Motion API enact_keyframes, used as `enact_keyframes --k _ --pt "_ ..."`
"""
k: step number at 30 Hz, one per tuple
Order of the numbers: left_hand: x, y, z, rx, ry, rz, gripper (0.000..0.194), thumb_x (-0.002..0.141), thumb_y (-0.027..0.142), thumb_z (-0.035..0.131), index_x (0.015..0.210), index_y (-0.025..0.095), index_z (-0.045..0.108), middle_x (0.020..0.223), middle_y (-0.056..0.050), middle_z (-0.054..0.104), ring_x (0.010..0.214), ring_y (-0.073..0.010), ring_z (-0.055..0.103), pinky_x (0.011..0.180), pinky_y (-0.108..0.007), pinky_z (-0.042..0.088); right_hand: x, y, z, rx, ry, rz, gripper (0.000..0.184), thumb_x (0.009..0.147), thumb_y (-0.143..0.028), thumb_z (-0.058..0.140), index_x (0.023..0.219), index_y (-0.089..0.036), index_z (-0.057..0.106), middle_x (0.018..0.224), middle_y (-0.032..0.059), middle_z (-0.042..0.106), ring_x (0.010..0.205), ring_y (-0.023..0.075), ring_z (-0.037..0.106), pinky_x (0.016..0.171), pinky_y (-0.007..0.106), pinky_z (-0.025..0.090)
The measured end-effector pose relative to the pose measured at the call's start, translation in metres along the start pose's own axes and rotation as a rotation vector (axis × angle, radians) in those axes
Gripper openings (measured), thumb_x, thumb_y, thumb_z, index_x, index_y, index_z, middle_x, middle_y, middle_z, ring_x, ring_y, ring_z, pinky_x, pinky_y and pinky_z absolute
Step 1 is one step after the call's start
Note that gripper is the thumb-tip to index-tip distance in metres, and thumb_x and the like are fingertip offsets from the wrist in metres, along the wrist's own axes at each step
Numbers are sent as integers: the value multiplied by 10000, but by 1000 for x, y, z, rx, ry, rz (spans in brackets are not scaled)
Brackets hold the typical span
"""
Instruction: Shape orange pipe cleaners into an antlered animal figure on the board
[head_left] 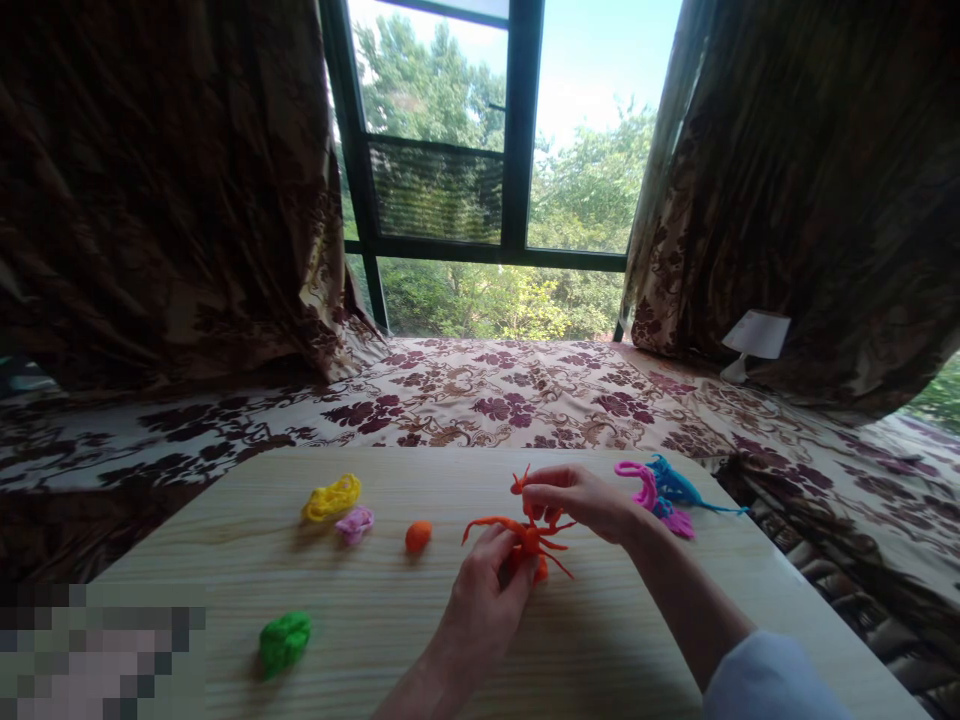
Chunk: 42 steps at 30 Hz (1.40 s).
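Note:
An orange clay figure (537, 538) with thin legs and a raised tail stands on the pale wooden table (375, 620). My left hand (484, 600) pinches its body from below. My right hand (581, 498) comes in from the right, its fingers closed round the figure's upper part near the tail. Both hands meet at the middle of the table.
On the table lie a green clay lump (285, 640), a yellow lump (331, 497), a small pink lump (355, 523) and an orange ball (418, 536). Pink (643, 484) and blue clay figures (675, 485) sit at the right. A white lamp (752, 340) stands by the curtain.

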<state>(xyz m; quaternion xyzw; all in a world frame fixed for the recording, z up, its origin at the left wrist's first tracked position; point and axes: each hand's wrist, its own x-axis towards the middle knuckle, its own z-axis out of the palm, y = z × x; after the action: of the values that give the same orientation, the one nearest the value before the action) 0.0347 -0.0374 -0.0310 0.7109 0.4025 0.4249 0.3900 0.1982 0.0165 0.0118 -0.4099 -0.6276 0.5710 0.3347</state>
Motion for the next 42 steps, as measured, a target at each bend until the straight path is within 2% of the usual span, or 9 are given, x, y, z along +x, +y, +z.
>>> enact_keyframes --k 7,22,34,38,42 --pt "1 -7 2 -14 -3 -6 143 831 224 436 808 202 576 870 -30 553 840 -167 530 779 -279 430 3 1 3 35 2 -4 320 733 -419 606 885 -147 683 708 7 611 595 73 501 585 212 382" --pt "0 -4 1 32 -12 5 150 839 248 433 787 201 565 826 -20 536 778 -154 512 714 -260 431 3 6 0 81 0 -78 235 718 -363 649 755 -133 674 664 -5 592 599 78 483 605 224 383" --pt "0 -8 3 -1 -16 -10 154 843 279 437 797 200 561 843 -26 539 796 -155 519 729 -263 436 1 2 -3 57 23 -84 337 675 -375 677 933 -159 675 757 17 621 647 97 519 626 245 422" --pt "0 -7 1 22 -28 -11 156 849 276 429 784 199 548 837 -22 529 792 -150 512 728 -258 430 1 -1 -1 2 66 -112 343 745 -455 582 838 -144 692 718 19 621 619 90 502 615 238 407" --pt "0 -4 0 51 -31 -5 161 850 271 426 768 199 545 817 -18 527 780 -148 505 718 -253 422 4 -1 0 -39 97 -135 345 763 -456 562 757 -136 692 667 12 613 592 87 484 581 223 386"
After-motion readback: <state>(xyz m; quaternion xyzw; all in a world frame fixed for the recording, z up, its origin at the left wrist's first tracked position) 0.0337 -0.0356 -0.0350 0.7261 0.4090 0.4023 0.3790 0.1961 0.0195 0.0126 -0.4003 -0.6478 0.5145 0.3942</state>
